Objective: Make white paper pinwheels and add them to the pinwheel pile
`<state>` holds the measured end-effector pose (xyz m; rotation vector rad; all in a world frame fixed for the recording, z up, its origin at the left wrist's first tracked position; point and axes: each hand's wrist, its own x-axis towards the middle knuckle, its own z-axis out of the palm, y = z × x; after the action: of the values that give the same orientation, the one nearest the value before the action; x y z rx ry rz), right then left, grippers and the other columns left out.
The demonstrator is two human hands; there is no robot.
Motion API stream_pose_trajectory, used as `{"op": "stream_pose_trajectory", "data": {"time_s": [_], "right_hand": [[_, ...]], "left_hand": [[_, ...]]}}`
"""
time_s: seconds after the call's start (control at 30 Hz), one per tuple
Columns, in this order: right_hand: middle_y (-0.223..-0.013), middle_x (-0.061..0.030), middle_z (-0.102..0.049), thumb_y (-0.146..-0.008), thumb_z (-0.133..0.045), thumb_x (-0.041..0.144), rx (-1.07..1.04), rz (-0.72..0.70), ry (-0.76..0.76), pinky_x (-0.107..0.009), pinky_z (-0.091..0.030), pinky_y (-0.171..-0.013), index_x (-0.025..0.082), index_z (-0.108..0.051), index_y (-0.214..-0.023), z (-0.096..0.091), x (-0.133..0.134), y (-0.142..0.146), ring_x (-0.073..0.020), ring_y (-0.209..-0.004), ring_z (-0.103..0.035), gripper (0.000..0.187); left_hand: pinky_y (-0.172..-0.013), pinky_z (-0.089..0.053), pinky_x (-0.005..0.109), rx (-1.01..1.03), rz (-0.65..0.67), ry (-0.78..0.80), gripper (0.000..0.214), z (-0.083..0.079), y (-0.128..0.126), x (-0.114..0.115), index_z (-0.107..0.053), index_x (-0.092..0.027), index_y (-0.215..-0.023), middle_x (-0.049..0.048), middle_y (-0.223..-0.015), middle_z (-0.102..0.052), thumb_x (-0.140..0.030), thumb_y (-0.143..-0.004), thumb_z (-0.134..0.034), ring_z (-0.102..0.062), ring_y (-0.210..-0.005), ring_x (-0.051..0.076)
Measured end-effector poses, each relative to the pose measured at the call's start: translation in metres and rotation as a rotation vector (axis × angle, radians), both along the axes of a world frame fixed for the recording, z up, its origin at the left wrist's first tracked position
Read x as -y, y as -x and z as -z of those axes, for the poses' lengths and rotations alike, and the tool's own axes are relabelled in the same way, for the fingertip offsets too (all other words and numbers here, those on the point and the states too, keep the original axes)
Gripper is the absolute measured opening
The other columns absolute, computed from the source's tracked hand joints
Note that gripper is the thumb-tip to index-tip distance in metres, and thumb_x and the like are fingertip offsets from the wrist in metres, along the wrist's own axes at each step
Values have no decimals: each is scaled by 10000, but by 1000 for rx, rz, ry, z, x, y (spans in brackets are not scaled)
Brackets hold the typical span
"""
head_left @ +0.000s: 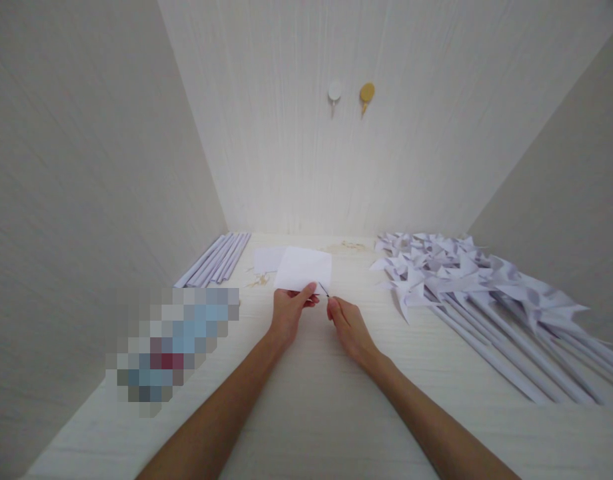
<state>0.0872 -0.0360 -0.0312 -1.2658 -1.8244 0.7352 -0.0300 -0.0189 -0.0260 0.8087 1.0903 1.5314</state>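
Note:
My left hand [290, 311] pinches the near edge of a white square of paper [303, 268] and holds it up over the pale desk [306, 400]. My right hand [349, 327] is closed on a thin dark pin or needle [324, 289], whose tip points up at the paper's lower right corner. Both hands meet at the desk's middle, a few centimetres apart.
Many finished white paper pinwheels on rolled paper sticks [486, 293] lie heaped at the right. A bundle of rolled paper sticks [219, 259] lies at the back left, more paper squares [267, 259] behind the hands. A blurred-out object [174, 343] sits left. Two hooks [350, 95] hang on the wall.

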Motion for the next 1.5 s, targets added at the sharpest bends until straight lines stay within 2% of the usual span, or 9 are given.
{"op": "stream_pose_trajectory", "data": {"time_s": [0.57,1.03,1.5], "right_hand": [[-516,12,-427,-842,-198,390,-41,13,-20,-243,-293,-523,202,-346,-538,4,-2,-1,-121,-522,-402,388],[-499,0,-420,-832,-196,395,42,29,-15,-257,-260,-498,214,-319,-532,2,-3,0,-132,-493,-385,371],[-481,13,-408,-832,-200,371,66,58,-34,-247,-253,-482,209,-320,-542,4,-3,-1,-124,-475,-385,353]], "left_hand": [[-422,-370,212,40,51,27,216,2,-9,4,-586,-105,-520,1,-446,-551,-274,-476,-713,-468,-396,78],[-411,-366,197,61,63,22,194,5,-6,2,-589,-103,-529,1,-450,-557,-249,-492,-711,-471,-392,70],[-449,-400,199,-35,34,47,217,1,-6,2,-596,-99,-576,3,-487,-577,-264,-492,-708,-509,-438,80]]}}
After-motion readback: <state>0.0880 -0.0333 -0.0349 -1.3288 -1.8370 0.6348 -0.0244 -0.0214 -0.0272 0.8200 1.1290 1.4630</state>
